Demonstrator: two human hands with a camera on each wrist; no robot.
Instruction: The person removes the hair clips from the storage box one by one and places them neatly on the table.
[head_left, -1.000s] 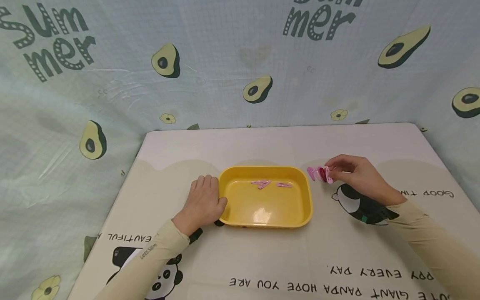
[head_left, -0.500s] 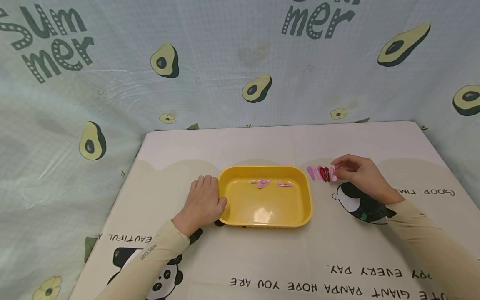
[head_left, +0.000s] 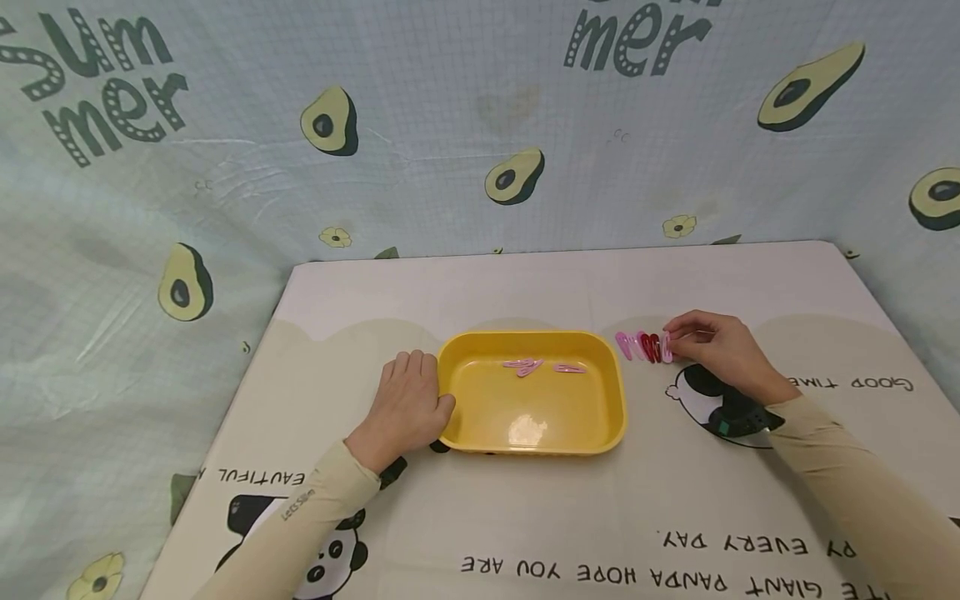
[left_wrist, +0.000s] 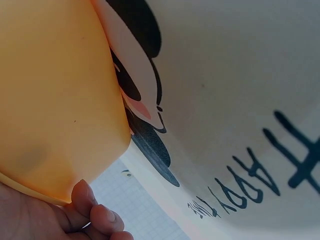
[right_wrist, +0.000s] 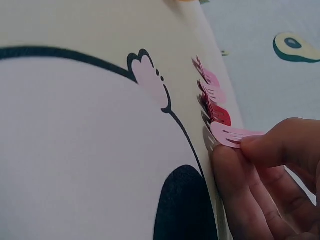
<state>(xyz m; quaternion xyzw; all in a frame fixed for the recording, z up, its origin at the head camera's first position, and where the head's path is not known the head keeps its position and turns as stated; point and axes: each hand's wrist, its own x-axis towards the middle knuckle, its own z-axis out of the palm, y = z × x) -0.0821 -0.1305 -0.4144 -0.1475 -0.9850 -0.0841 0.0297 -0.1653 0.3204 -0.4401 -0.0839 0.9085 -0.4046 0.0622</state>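
Observation:
My right hand [head_left: 716, 350] pinches a light pink snap hair clip [right_wrist: 230, 136] between thumb and finger, at the right end of a row on the table. Left of it in that row stand red hair clips [head_left: 650, 348] and pink ones [head_left: 623, 345], side by side. My left hand [head_left: 405, 404] grips the left rim of a yellow tray [head_left: 532, 433]; in the left wrist view its fingertips [left_wrist: 82, 195] curl at the tray's edge. Inside the tray, near its far wall, lie a few pink hair clips [head_left: 522, 365].
The table [head_left: 525, 517] wears a cloth printed with pandas and lettering. Behind it and at the sides hangs a pale curtain [head_left: 420, 183] with avocado prints. The table's far edge runs a short way beyond the tray and the clip row.
My right hand has moved slightly right, with the light pink clip now at the row's right end, showing the red clips beside it. The left hand and tray have stayed put.

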